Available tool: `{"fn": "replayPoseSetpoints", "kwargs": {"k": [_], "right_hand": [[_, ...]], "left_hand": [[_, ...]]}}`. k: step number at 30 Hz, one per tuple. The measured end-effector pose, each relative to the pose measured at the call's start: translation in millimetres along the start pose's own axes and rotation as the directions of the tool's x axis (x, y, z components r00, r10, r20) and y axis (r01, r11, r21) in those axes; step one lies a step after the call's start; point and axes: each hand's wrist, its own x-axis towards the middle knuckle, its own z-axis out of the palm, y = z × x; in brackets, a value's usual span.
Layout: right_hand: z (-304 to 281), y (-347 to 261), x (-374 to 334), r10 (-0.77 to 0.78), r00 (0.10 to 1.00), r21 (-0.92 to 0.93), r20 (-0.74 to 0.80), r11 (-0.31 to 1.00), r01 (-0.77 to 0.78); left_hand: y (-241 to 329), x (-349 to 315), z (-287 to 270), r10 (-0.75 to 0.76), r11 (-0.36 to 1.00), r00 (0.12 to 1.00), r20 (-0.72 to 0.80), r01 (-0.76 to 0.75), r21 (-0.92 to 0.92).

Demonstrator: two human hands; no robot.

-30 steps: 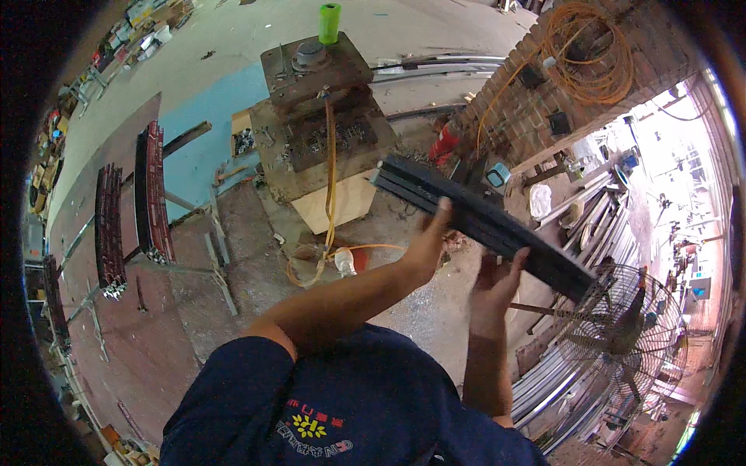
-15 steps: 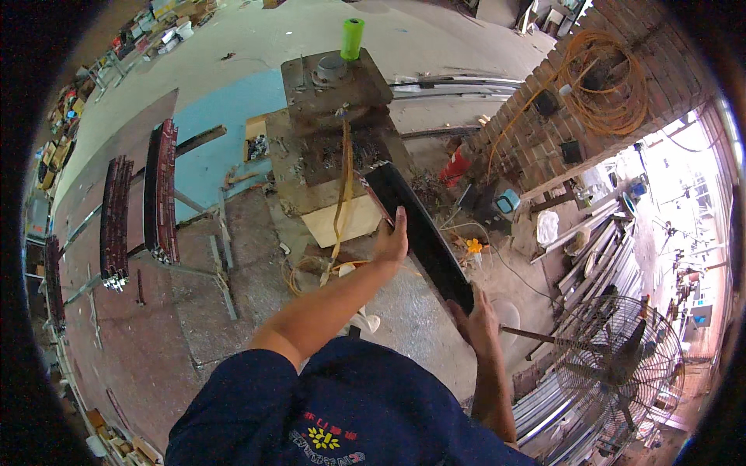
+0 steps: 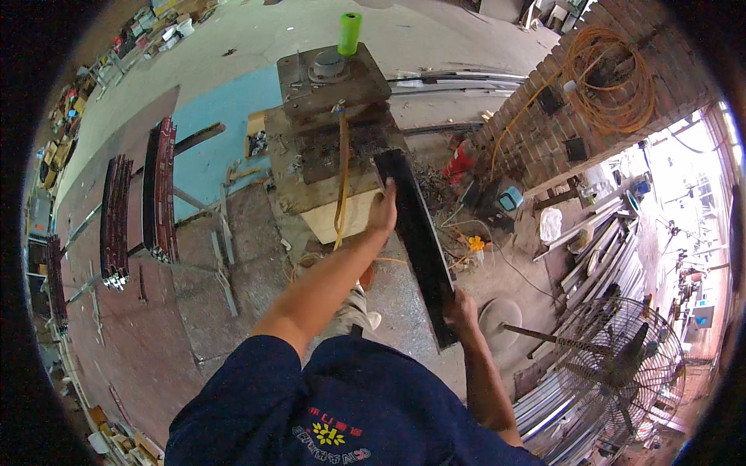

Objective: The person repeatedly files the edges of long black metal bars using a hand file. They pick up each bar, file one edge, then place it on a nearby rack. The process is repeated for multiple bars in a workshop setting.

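Between my hands is a long, flat black bar (image 3: 422,252), perhaps several profiles side by side, with a paler edge. It slants from the machine's front down toward my waist. My left hand (image 3: 382,208) grips its left edge near the far end, the thumb over the top. Lower down, my right hand (image 3: 463,312) is closed on the right edge near the close end; its fingertips are partly hidden. Just past the bar's far end stands a dirty metal machine (image 3: 342,140), with a yellowish hose (image 3: 343,167) running down its front.
On the left, bundles of dark red profiles (image 3: 161,190) lie across metal stands. A large caged fan (image 3: 622,357) stands at the lower right, with long metal bars (image 3: 594,260) behind it. A brick pillar (image 3: 544,128) carries a coiled orange hose (image 3: 606,78). A green roll (image 3: 350,35) tops the machine.
The black bar has swung steeper, and its near end has come closer to my body. My left hand has shifted up and left; my right hand is slightly lower.
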Motion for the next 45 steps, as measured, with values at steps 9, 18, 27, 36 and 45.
{"fn": "replayPoseSetpoints", "kwargs": {"k": [9,18,27,36,45], "right_hand": [[5.0,-37.3,10.2,0.004,0.999,0.034,-0.041,0.999,-0.003],[-0.3,-37.2,8.8,-0.012,1.0,-0.035,-0.017,0.999,0.011],[18.8,-7.0,11.4,0.008,1.0,0.014,0.027,1.0,-0.008],[15.5,-32.3,3.0,0.097,0.993,-0.112,0.063,0.99,-0.09],[-10.7,-63.3,16.5,0.029,0.995,-0.109,0.097,0.994,-0.018]], "left_hand": [[-5.0,57.3,-5.3,-0.102,0.989,0.994,-0.029,0.105,0.101],[15.6,29.6,-9.3,-0.103,0.995,0.992,-0.069,0.102,-0.013],[-19.4,48.6,-8.3,-0.04,0.999,0.996,-0.078,0.037,-0.038],[-94.0,80.9,-14.6,0.107,0.968,0.994,0.015,-0.107,0.227],[-2.5,71.6,-9.2,-0.02,1.0,0.999,-0.044,0.021,0.022]]}}
